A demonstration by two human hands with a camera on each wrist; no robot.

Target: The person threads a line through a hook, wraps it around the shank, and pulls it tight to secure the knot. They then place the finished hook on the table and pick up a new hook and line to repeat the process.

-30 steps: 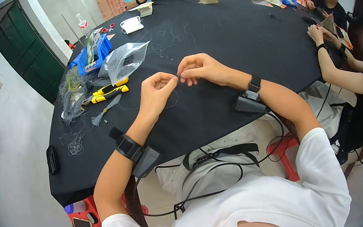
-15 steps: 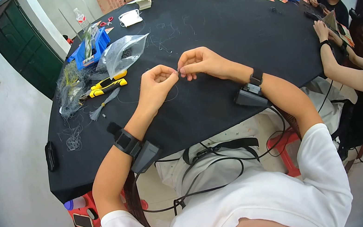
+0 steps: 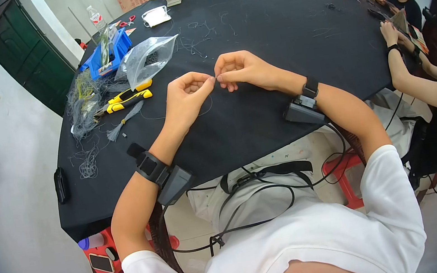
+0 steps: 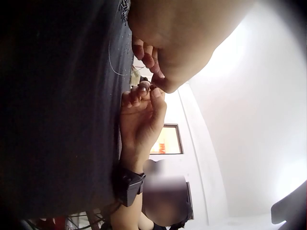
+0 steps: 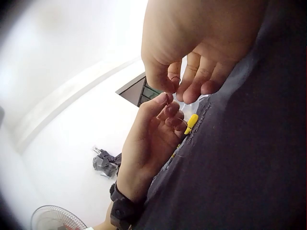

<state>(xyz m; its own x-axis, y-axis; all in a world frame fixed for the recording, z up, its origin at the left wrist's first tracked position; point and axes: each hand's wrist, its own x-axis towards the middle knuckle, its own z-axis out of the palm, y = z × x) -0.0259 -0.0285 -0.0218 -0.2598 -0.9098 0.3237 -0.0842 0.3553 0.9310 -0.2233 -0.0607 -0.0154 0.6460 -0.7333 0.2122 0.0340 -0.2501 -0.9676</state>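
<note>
My left hand [image 3: 183,99] and right hand [image 3: 242,70] meet fingertip to fingertip over the black-covered table [image 3: 282,110]. Each pinches between thumb and forefinger; a thin grey line [image 3: 212,105] curves down beside the left hand onto the cloth. In the left wrist view, a tiny dark bit [image 4: 152,87] shows at the meeting fingertips, its kind too small to tell. The right wrist view has the left thumb [image 5: 160,99] just below the right fingertips. The right hand's other fingers are loosely curled.
Left of my hands lie yellow-and-black pliers [image 3: 128,101], a tied bundle of line [image 3: 125,122], tangled line [image 3: 83,108], a clear plastic bag [image 3: 146,62] and a blue bin [image 3: 111,56]. A white mask [image 3: 156,16] lies farther back. Other people sit around the table.
The head view has tilted slightly, so table and hands appear a little higher. Both hands keep their fingertip-to-fingertip pose with only small finger shifts.
</note>
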